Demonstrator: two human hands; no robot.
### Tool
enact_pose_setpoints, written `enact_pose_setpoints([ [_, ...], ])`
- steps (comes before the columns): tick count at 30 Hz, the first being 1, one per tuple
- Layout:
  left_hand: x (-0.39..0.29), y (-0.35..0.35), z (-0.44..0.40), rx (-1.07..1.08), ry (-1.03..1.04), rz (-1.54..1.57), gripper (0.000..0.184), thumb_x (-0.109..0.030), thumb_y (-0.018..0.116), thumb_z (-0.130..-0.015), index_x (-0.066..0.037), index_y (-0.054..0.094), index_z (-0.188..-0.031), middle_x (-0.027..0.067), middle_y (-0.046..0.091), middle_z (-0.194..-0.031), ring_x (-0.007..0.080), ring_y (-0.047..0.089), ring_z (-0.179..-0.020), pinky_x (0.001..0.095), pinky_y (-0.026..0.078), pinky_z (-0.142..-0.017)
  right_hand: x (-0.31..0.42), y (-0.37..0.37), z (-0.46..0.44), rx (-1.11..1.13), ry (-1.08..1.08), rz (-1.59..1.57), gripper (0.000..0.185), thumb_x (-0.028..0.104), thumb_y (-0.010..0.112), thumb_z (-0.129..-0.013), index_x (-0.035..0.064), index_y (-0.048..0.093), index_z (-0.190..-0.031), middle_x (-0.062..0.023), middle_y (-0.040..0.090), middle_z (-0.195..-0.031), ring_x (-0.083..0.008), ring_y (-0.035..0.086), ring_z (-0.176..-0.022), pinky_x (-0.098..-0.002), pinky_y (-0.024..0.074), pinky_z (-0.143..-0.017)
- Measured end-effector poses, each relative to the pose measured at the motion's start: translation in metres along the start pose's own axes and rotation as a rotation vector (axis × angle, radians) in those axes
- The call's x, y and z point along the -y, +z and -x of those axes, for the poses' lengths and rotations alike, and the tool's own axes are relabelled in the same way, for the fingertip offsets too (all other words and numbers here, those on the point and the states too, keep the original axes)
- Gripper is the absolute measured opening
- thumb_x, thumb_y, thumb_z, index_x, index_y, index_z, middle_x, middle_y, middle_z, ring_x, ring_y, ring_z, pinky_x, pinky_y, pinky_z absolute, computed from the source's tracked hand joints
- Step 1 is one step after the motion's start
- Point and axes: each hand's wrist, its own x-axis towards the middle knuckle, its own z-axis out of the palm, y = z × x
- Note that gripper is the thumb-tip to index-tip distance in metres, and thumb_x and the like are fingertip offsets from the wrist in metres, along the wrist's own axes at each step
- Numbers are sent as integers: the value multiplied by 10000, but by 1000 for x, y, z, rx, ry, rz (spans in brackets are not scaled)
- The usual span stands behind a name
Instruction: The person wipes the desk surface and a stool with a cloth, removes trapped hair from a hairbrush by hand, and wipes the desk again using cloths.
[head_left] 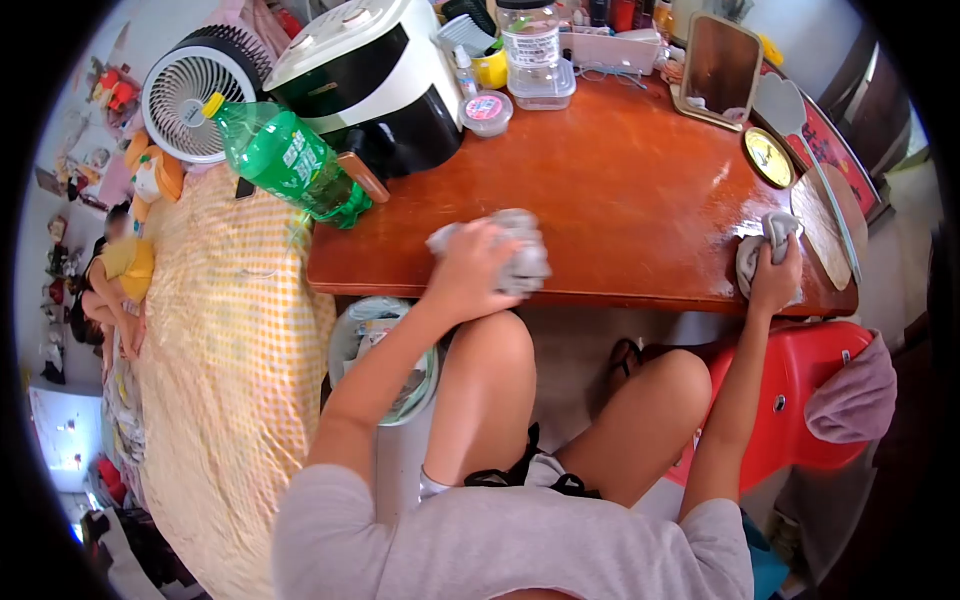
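My left hand (470,268) presses a crumpled grey-white cloth (524,258) onto the red-brown wooden table (610,190) near its front edge. The fingers lie over the cloth and are slightly blurred. At the right end of the table, my right hand (777,280) grips a second bunched grey cloth (750,262), part of which sticks up above the fingers. The tabletop beside that cloth looks shiny. A round board (826,230) lies just right of my right hand.
A green soda bottle (290,160) leans by an air fryer (400,90). Jars, a small tub (487,113) and a mirror (718,70) line the back. Below are a bin (345,340) and a red stool (775,400). Another person (120,275) sits far left.
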Motion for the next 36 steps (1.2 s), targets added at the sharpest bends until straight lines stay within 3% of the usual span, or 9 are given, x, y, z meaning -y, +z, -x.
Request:
enact_pose_setpoints([
  [7,-38,44,-82,185,260,183,647,-261,779,-553,-152,545,-1146,136,491,-1151,347,470,-1107,467,378,-941,-1,1,1,-13,30,-27,468,275,664,-765,67,581,-1175,-174,619,-1062,-342,580,-975,-420,448,-849],
  [12,10,-6,-1,25,-193,14,679,-206,780,-534,-137,529,-1162,148,489,-1144,346,501,-1063,435,419,-901,13,-6,-2,90,82,77,477,325,618,-802,76,552,-1203,-172,610,-1069,-344,569,-999,-435,442,-853],
  [14,37,-12,36,-71,-399,-75,697,-209,765,-539,-114,512,-1182,136,488,-1142,330,511,-1057,440,420,-900,42,-12,1,376,115,-2,448,285,636,-786,71,558,-1172,-167,606,-1063,-352,563,-988,-436,441,-845],
  [16,47,-19,55,-205,-529,-70,716,-215,760,-558,-90,486,-1208,138,492,-1141,339,520,-1042,449,419,-892,96,-20,27,439,-132,-182,501,191,667,-761,64,522,-1223,-173,588,-1119,-350,571,-1000,-426,454,-847],
  [18,53,-11,55,-387,-587,19,717,-235,760,-570,-85,483,-1213,143,498,-1137,338,517,-1046,456,415,-892,166,-27,51,475,-296,-242,454,109,692,-652,59,575,-1087,-156,596,-1038,-351,565,-945,-427,457,-819],
  [22,43,0,39,-393,-647,-121,712,-265,759,-592,-93,479,-1224,142,503,-1141,340,517,-1050,462,410,-896,273,-10,122,420,-468,-496,432,130,683,-600,122,592,-1022,-106,586,-986,-307,563,-867,-455,424,-766],
  [25,41,2,38,-407,-715,-203,699,-281,749,-612,-101,480,-1231,132,509,-1152,345,519,-1051,466,402,-902,314,-22,152,201,-676,-599,231,170,585,-730,153,579,-961,-63,567,-987,-238,557,-861,-368,447,-723],
  [32,44,5,45,-421,-651,-185,715,-266,746,-619,-81,464,-1249,151,498,-1165,352,496,-1081,463,393,-911,228,-38,141,160,-719,-701,263,183,641,-697,191,622,-959,-89,592,-1061,-271,570,-902,-395,469,-768],
  [36,46,3,48,-433,-611,-107,700,-242,740,-619,-74,464,-1240,159,494,-1178,356,486,-1092,466,385,-922,122,-28,110,-65,-514,-320,284,147,642,-733,128,581,-1009,-134,589,-1061,-324,567,-963,-470,435,-829],
])
